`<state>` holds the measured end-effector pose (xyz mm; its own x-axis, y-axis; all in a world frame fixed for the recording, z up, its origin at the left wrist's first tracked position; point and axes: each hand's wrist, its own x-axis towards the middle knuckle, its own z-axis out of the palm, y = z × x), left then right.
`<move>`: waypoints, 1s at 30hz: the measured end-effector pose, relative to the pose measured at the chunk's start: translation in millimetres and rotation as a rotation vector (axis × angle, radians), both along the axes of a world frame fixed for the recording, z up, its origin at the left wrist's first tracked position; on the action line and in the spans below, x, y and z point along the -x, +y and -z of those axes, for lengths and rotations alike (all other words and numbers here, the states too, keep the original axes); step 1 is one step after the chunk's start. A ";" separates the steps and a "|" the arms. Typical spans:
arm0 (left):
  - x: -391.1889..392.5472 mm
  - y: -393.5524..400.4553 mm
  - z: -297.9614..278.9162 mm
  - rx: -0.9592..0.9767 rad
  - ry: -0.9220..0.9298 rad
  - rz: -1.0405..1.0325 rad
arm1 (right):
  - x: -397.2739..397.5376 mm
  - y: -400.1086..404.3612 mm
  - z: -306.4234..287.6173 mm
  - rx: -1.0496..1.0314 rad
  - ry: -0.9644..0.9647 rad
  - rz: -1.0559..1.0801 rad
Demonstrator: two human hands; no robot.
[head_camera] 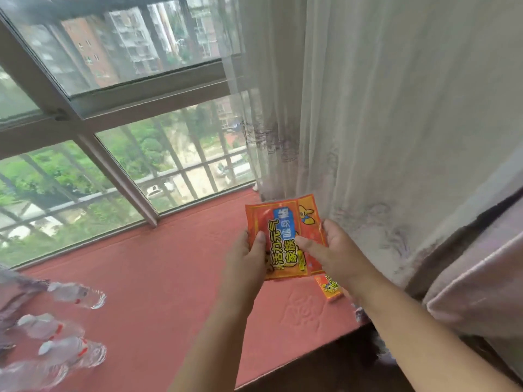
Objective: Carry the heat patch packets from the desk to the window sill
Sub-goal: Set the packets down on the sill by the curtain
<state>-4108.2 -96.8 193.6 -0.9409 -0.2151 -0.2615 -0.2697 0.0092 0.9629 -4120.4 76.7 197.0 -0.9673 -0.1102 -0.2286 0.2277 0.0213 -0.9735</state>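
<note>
An orange heat patch packet [283, 224] with blue and yellow print is held just above the red padded window sill [158, 273], near the curtain. My left hand [250, 256] grips its left edge with the thumb on top. My right hand [325, 247] holds its right side, thumb across the print. The packet looks like more than one stacked, with a second edge showing at the upper right. Another small orange packet [329, 287] lies on the sill below my right wrist, partly hidden by the arm.
A sheer white curtain [382, 123] hangs right of the packets, with a heavier curtain [478, 292] at far right. Several clear plastic bottles [62, 329] lie on the sill at lower left. Window glass and frame [121, 179] bound the sill's far side; its front edge drops off below.
</note>
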 end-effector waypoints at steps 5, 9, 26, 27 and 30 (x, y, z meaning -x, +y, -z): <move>2.4 -20.8 34.1 -0.040 -0.086 0.090 | -10.2 -27.5 50.0 -0.078 -0.070 0.102; 0.6 -17.2 68.9 -0.060 -0.220 0.197 | -21.0 -26.7 95.1 -0.101 -0.204 0.205; 49.9 20.6 250.6 0.131 -0.494 0.341 | 6.7 17.6 259.1 -0.563 -0.391 0.216; 54.4 26.7 262.1 0.134 -0.514 0.346 | 12.3 22.7 270.1 -0.580 -0.405 0.208; 67.5 44.1 295.2 0.122 -0.558 0.353 | 29.3 35.6 297.6 -0.605 -0.449 0.198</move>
<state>-4175.7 -52.7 -101.6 -0.6909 0.0222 -0.7226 -0.6876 0.2882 0.6664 -4149.6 112.3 -100.6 -0.7561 0.3241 -0.5686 0.6527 0.4370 -0.6189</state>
